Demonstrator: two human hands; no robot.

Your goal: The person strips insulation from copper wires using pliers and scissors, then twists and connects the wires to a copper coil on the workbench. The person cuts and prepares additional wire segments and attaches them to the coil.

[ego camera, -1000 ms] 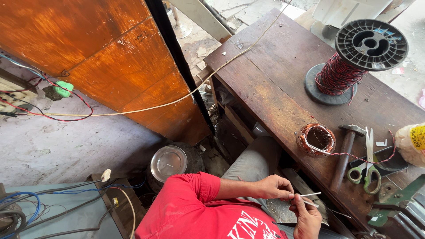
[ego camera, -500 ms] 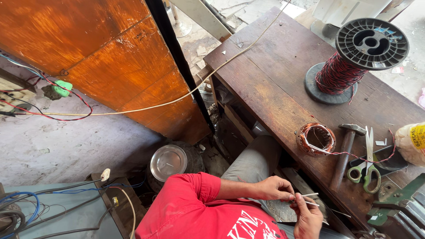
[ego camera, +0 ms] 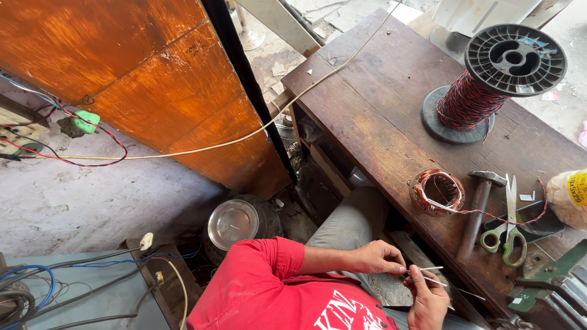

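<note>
Hands meet low in view, close together over the lap. Left hand pinches thin white strips btwn thumb & fingertips, narrow grip. Right hand sits just below, fingers curled round the same strips' near ends; strips poke out up & right from btwn the two grips. Can't tell what the strips are made of.

Up & right of the grips, on the wooden workbench: copper coil w/ red wire trailing off right. Just right of the coil lies a hammer, then green-handled scissors beside it. Farther up, well apart from the hands, a black spool of red wire stands upright. Left of the grips, beyond the red sleeve, a round metal lid on the floor, near an orange wooden panel.
</note>
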